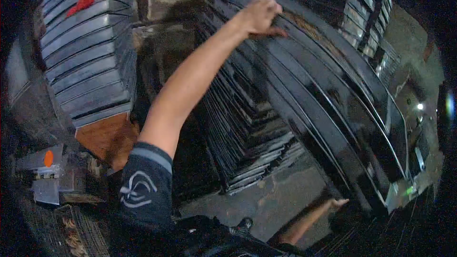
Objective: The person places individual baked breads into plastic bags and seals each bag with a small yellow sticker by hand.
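My left hand (262, 16) reaches far forward, its fingers bent over the edge of a long dark metal panel (328, 74) with a glossy face. The thumb lies against the panel's near side. Several similar dark panels (290, 78) lean or lie close together beside it, their long edges running down to the right. My right hand (339, 203) is low on the right, by the lower end of these panels. Its fingers are small and dim in the frame, and I cannot make out whether they grip an edge.
Dark folded sheets (238, 128) are stacked in the middle. On the left stands a stack of grey metal pieces (85, 57) with a red object (83, 4) on it and an orange-brown block (107, 138) below. More metal pieces (362, 9) stand at upper right; concrete floor (281, 185) shows below.
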